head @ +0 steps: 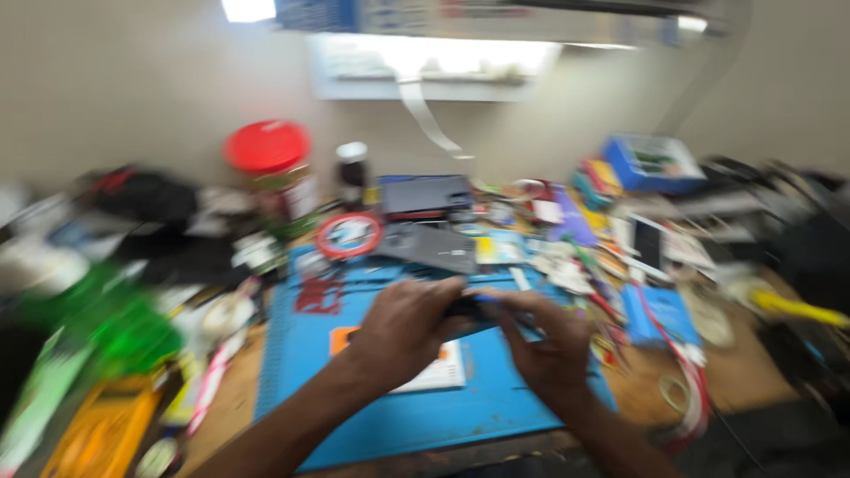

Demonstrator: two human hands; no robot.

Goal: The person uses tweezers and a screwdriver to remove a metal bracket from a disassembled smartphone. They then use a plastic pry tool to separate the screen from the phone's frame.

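The picture is blurry, so small things are hard to make out.

Both hands meet in the middle, over a blue work mat (496, 403). The left hand (403, 323) and the right hand (544, 341) hold one small dark thing (467, 307) between them. The fingers of both hands are closed on it, one hand at each end. It is too blurred to tell what the dark thing is. It sits up off the mat, right between the two hands.

Under the hands, on the mat, lies a white card with an orange edge (438, 372). The left hand covers part of it.

Just past the hands, farther from the person, a flat grey piece (434, 248) lies at the far edge of the mat. Behind that stands a dark phone-shaped slab (425, 195). To the left of the grey piece is a red ring with a white middle (350, 235). Farther back on the left is a jar with a big red lid (267, 147), and beside it a small dark bottle with a white cap (352, 173).

Far to the left of the hands are green things (124, 327) and a yellow thing (106, 429), all smeared. To the right of the hands lies a small blue pad (664, 314), and a phone with a white screen (649, 241) is farther back. A blue box (653, 164) sits far back on the right. A yellow handle (797, 310) lies at the far right. The wooden table (753, 372) shows near the right side.
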